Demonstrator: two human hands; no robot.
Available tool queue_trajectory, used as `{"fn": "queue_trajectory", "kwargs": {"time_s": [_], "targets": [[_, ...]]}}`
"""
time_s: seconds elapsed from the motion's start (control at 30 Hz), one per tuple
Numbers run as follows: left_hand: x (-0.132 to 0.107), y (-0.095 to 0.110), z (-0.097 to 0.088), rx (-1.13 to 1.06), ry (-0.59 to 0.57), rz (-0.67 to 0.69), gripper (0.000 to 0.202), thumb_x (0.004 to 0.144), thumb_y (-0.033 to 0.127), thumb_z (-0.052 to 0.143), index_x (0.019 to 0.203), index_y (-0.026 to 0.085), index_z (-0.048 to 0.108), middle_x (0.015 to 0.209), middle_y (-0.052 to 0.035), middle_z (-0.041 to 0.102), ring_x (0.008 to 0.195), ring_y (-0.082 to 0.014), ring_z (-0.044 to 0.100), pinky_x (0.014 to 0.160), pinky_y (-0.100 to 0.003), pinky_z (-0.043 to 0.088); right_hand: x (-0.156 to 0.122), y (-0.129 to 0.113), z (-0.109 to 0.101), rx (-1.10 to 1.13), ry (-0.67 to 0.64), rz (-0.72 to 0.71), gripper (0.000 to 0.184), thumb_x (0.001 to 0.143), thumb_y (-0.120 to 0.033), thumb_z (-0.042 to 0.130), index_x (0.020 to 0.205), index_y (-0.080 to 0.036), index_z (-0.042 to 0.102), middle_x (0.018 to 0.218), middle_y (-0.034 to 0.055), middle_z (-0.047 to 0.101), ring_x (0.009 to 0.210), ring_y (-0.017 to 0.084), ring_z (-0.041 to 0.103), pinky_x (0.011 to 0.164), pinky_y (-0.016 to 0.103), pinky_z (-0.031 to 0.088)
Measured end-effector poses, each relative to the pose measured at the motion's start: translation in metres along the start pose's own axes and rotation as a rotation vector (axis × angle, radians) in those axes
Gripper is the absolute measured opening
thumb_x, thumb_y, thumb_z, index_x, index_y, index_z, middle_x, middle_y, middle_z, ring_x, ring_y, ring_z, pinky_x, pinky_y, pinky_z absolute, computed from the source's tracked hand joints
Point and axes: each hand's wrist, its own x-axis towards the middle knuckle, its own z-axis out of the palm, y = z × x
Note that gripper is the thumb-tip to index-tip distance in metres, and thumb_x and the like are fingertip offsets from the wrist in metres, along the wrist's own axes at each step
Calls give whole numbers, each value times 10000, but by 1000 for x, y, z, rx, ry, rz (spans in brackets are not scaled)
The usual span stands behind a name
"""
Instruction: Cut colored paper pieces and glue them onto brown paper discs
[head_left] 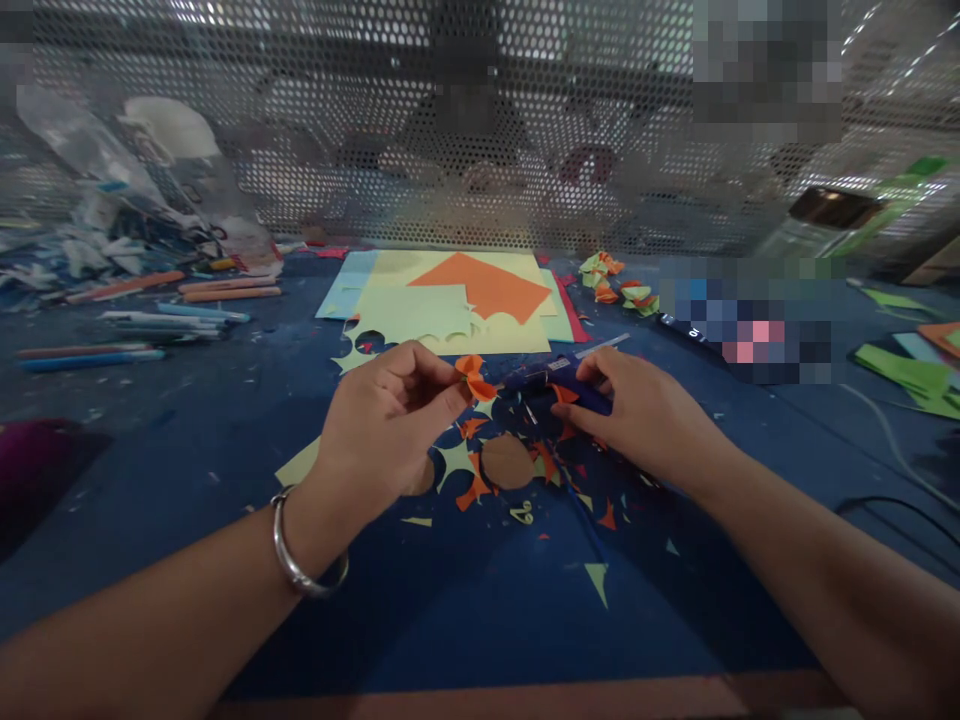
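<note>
My left hand (pixel 390 415), with a silver bangle at the wrist, pinches a small curled orange paper flower (pixel 474 380) between thumb and fingers. In my right hand (pixel 645 410) is a blue glue gun (pixel 544 376), a pale stick jutting from its back. Its nozzle points left and is close to the orange paper; I cannot tell whether they touch. Below the hands lie a round brown disc (pixel 508 461), a curled pale strip (pixel 521 513) and scattered orange and pale green scraps (pixel 455 465). A second brown disc is partly hidden by my left hand.
Behind the hands, coloured paper sheets (pixel 390 270) lie stacked against a perforated metal panel (pixel 337 150). Pens (pixel 165 325) and a plastic bottle (pixel 187 180) are at left. Crumpled paper flowers (pixel 604 280), a partly blurred dark phone-like object (pixel 697 340) and a cable (pixel 889 430) are at right.
</note>
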Motion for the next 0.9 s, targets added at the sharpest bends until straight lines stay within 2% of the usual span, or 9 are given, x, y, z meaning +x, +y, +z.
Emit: {"fn": "queue_trajectory", "kwargs": {"time_s": [0.13,0.27,0.33,0.43,0.57,0.73,0.9], "targets": [[0,1,1,-32,1,-6,181,787,286,781,783,185,631,782,-15,704,704,-139,657,639,-263,519,3,-1,2,66,10,24,276,827,-403,729,934,-209,564,898,54,681,811,230,627,698,334,445],[1,-2,-1,22,15,16,145,781,253,775,782,185,646,896,-37,729,772,-150,668,691,-282,539,4,2,-1,116,103,8,219,798,-327,729,880,-215,559,861,41,678,797,223,625,707,339,451],[3,-4,-2,47,22,20,136,779,252,770,784,186,651,922,-47,734,803,-165,677,718,-301,547,3,2,-4,135,153,19,216,793,-333,735,860,-221,563,835,29,671,760,210,612,693,336,449],[5,-6,-3,73,28,32,133,776,260,766,777,189,654,860,-40,721,810,-177,680,744,-321,548,-1,0,-11,197,231,44,220,798,-362,736,868,-226,577,821,17,660,711,186,595,664,323,455],[6,-5,-1,67,38,35,135,759,264,771,769,192,658,834,-30,714,801,-175,682,720,-310,546,-7,-7,-18,266,295,33,218,788,-345,741,876,-228,580,794,9,657,654,168,597,632,317,465],[6,-2,1,100,30,14,138,747,270,763,737,193,649,778,-34,713,773,-180,676,666,-298,535,-13,-11,-20,243,344,-39,191,801,-355,731,869,-232,602,849,15,664,711,182,624,691,350,495],[4,-5,0,132,-3,33,97,772,235,732,770,190,645,869,-48,730,825,-187,688,724,-317,539,-16,-11,-21,203,378,-68,161,819,-328,724,869,-234,603,867,14,661,746,190,637,706,355,490]]}}
